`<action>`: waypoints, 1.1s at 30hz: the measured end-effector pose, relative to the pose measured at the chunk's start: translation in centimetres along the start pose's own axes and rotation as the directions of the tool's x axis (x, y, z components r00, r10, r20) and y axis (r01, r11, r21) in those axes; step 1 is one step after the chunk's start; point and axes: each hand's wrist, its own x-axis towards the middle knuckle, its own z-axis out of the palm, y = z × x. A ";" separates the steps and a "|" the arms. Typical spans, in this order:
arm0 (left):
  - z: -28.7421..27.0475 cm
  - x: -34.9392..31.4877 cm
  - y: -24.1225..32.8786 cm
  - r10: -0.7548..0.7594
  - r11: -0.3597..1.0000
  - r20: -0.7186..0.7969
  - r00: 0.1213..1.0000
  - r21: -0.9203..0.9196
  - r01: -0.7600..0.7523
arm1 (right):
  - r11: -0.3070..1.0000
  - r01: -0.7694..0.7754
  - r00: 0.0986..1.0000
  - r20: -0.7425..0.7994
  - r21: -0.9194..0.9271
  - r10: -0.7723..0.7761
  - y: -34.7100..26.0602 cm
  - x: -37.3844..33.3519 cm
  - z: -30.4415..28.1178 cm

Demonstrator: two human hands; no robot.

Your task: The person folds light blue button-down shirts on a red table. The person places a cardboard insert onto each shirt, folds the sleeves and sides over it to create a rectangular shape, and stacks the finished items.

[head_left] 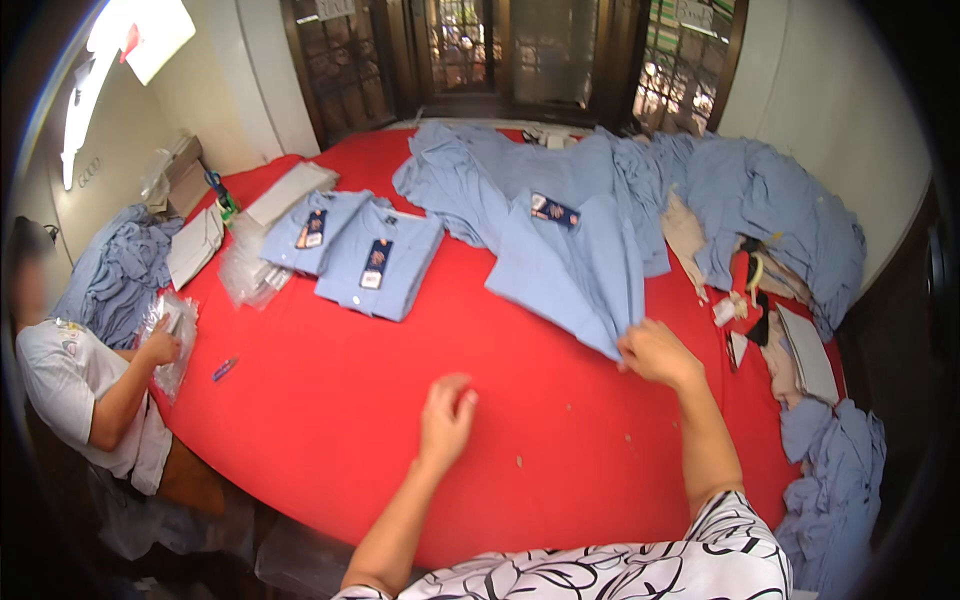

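Grasping 1 corner of the tagged blue shirt (588,268) with the right hand (657,352); hovering empty and loose with the left hand (447,418). Lies across the red-covered worktop (540,430) beside heaped garments (775,195). Seemingly at the positioning step; probably calls next for a 2-handed grip.

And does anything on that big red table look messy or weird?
Yes, a bit. Small specks dot the red cloth; I can't tell what they are. The blue shirt pinched in the right hand lies crooked, and the heaped garments at far right look crumpled beside neatly folded shirts.
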 end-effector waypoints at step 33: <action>12.8 -11.3 15.6 0.108 0.992 0.710 0.696 -0.029 -0.124 | 0.520 -0.199 0.749 -0.213 0.830 0.627 -0.6 -27.8 17.6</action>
